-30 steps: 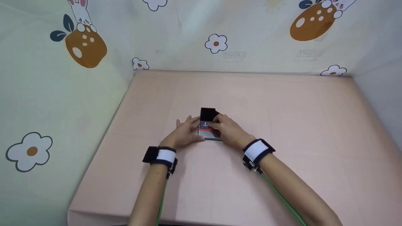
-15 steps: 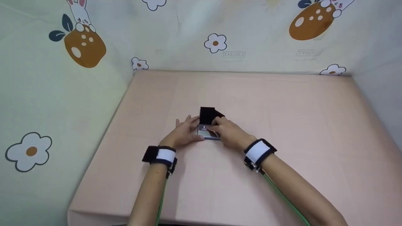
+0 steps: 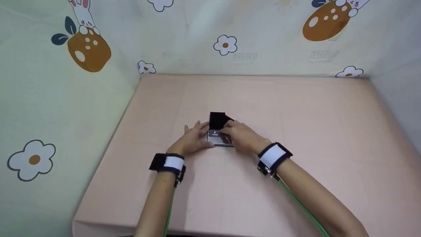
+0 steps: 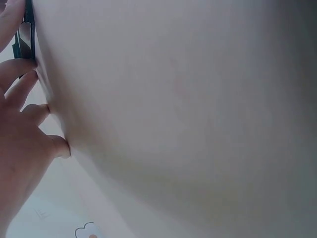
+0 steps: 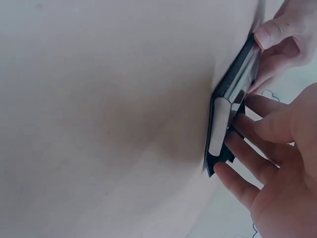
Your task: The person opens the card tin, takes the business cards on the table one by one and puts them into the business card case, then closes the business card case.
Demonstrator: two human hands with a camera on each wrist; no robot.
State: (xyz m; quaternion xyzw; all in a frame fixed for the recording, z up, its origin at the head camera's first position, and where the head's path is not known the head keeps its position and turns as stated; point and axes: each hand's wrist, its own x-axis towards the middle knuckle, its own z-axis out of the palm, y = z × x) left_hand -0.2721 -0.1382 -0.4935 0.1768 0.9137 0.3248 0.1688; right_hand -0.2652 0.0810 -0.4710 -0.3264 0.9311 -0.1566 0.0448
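Observation:
A small card case [image 3: 218,140] with a silver body lies on the table, its black cover flap [image 3: 217,120] standing up behind. My left hand [image 3: 191,140] holds the case from the left, thumb at the near corner and fingers along the side. A dark card [image 3: 214,133] with a pale logo shows at the far part of the silver body. My right hand [image 3: 242,135] pinches the card between thumb and index finger. In the right wrist view, its other fingers [image 5: 237,186] spread beside the case's end. The left wrist view shows only a sliver of the case [image 4: 26,37].
The table [image 3: 279,108] has a pale pink cloth. Printed fabric walls [image 3: 187,36] stand behind it and on both sides. Each wrist wears a strap [image 3: 274,156] with a green cable [image 3: 304,208] running back along the forearm.
The card has slid toward me into the case, so its red stripe no longer shows. The right hand shifted slightly with its wrist moving right; the left hand stayed in place.

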